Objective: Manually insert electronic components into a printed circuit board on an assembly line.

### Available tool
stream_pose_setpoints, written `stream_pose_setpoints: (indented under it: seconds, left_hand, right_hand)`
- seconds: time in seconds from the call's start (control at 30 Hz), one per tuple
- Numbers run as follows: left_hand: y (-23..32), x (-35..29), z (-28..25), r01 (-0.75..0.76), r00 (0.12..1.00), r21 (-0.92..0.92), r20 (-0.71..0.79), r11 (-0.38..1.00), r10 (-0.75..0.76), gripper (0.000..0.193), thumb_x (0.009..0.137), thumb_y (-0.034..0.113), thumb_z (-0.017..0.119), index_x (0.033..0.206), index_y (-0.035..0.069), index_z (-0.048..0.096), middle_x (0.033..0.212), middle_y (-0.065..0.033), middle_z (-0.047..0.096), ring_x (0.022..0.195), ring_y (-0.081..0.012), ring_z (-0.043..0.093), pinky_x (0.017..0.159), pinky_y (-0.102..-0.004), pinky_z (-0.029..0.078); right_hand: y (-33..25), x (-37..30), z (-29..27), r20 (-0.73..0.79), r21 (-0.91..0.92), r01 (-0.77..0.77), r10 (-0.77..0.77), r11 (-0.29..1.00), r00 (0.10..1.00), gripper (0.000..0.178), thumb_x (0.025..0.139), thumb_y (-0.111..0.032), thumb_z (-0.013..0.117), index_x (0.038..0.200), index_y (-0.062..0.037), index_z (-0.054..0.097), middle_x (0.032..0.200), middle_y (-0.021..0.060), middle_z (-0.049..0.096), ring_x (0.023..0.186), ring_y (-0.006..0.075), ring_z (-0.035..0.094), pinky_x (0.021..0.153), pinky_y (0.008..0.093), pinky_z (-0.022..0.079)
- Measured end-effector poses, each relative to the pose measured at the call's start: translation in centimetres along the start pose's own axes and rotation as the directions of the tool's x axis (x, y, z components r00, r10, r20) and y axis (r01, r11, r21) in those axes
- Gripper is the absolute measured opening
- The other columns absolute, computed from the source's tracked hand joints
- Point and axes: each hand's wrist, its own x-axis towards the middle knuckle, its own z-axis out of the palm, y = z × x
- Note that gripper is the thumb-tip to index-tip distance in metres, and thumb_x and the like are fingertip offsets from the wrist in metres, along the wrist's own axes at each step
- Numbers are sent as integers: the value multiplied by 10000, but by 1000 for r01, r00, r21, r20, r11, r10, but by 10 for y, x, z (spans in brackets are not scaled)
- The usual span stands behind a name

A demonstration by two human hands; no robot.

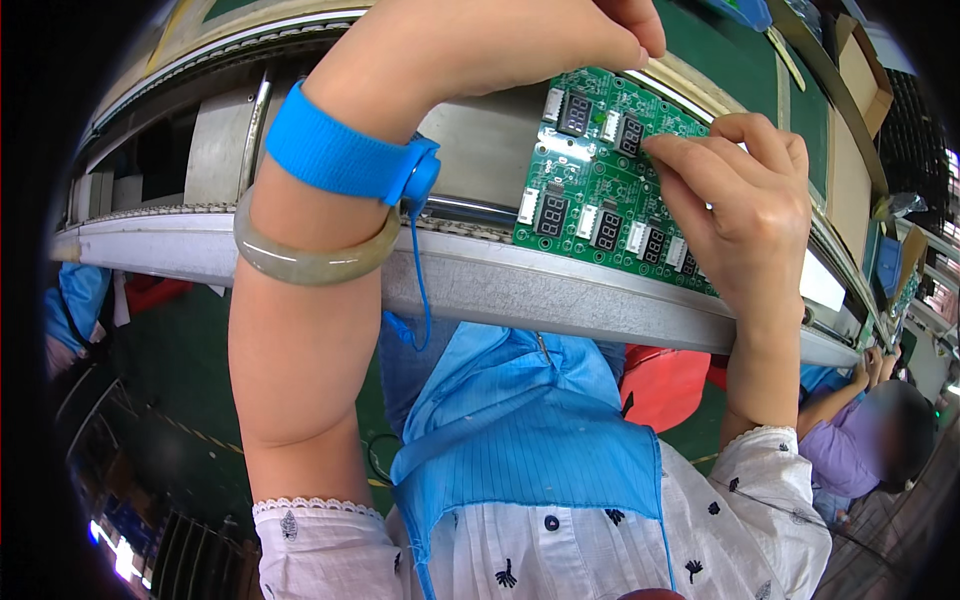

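Note:
A green circuit board panel (pixel 575 185) lies across the rails of the line in front of me, with several black digit displays (pixel 551 214) and white connectors (pixel 528 206) on it. My right hand (pixel 745 190) is over the panel's right part, its thumb and index finger brought together close to the board beside a display in the upper row. Whatever sits between those fingertips is too small to name. My left hand (pixel 590 40) reaches above the panel's far edge, partly cut off by the picture's top. Its visible fingertips are drawn together, and what they hold cannot be made out.
A metal rail (pixel 500 275) runs along my near side. A blue wrist strap (pixel 335 150) with a cord and a bangle (pixel 310 262) circle my left arm. Beyond the line lie a green surface (pixel 735 55) and a cardboard box (pixel 862 75). Another person (pixel 850 440) sits at the right.

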Motion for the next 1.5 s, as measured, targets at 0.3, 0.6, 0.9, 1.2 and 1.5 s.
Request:
stream_pose_setpoints:
  seconds: [0.3, 0.6, 0.9, 1.2, 1.5]
  left_hand:
    - [-3, 0, 0, -21, 1000, -28, 15, 999, 21, 159, 833, 51, 704, 946, -56, 738, 825, -92, 724, 744, -126, 641, 691, -271, 531]
    - [-6, -1, -2, -27, 999, -24, 20, 999, 28, 162, 831, 53, 711, 947, -57, 740, 839, -98, 728, 752, -130, 646, 711, -271, 539]
    - [-4, 5, -1, 81, 996, -98, 35, 992, -78, 163, 865, 52, 720, 994, -47, 738, 882, -72, 730, 755, -106, 642, 698, -251, 545]
    - [-33, 8, 2, -123, 992, -166, 2, 978, 125, 193, 878, 80, 748, 1053, 2, 778, 938, -46, 752, 871, -96, 681, 797, -231, 541]
    - [-12, 0, 14, -52, 998, -76, -40, 996, 49, 198, 894, 50, 748, 1088, 12, 768, 928, -13, 733, 854, -65, 647, 778, -206, 521]
  right_hand:
    - [-4, 1, 0, -5, -52, -11, 11, 999, 1000, 170, 700, -104, 784, 858, -153, 748, 760, -49, 692, 872, 173, 628, 810, 395, 433]
    - [-2, 1, -1, -2, 15, -47, 47, 999, 999, 167, 725, -90, 796, 877, -146, 755, 752, -26, 690, 867, 187, 633, 793, 393, 418]
    - [10, 0, -3, -99, 147, -168, 183, 975, 978, 168, 773, -96, 793, 934, -137, 772, 777, 11, 689, 847, 202, 643, 757, 364, 431]
    - [46, -10, 3, -222, 215, -184, 232, 959, 947, 149, 809, -61, 782, 957, -75, 771, 839, 54, 707, 818, 208, 659, 754, 320, 479]
    - [63, -19, 3, -209, 302, -210, 280, 930, 937, 162, 855, -73, 750, 1017, -72, 760, 882, 51, 711, 843, 212, 661, 794, 337, 474]
